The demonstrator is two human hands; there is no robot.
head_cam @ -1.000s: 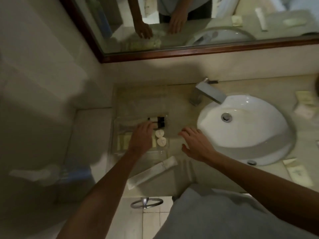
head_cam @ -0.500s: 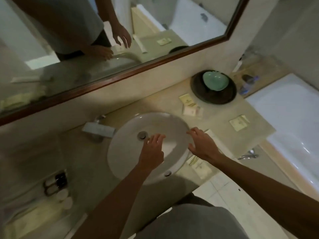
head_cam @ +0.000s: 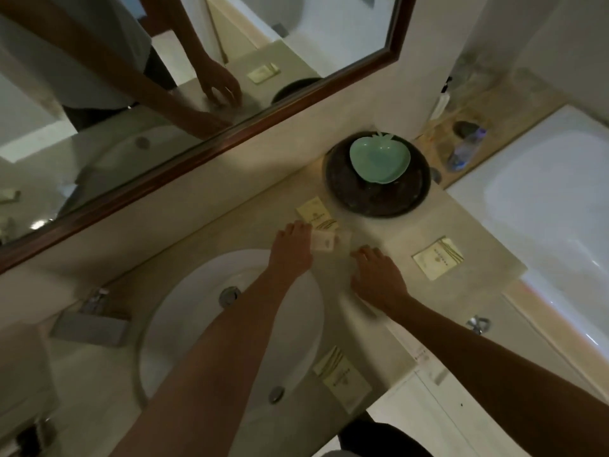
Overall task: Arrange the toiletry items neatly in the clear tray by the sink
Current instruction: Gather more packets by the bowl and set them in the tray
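Both hands work the counter [head_cam: 389,225] to the right of the sink [head_cam: 184,311], where loose toiletry packets lie scattered. The left hand [head_cam: 291,249] reaches across the basin, its fingertips touching a small pale packet [head_cam: 324,240] just this side of a cream sachet [head_cam: 314,212]; whether the fingers have closed on it I cannot tell, since they lie flat over its edge and the frame is blurred. The right hand [head_cam: 375,275] rests palm down on the counter nearby, fingers loosely spread, holding nothing. Two more sachets wait: one [head_cam: 438,257] well to the right near the counter's edge, another [head_cam: 342,374] at the front by the basin rim. A dark round dish [head_cam: 379,196] with a green apple-shaped bowl [head_cam: 379,159] stands behind them. The clear tray is out of view here, so how full or tidy it is cannot be judged. At least four items are outside it, so the job looks well short of finished: each must be gathered, carried across the sink and laid in.
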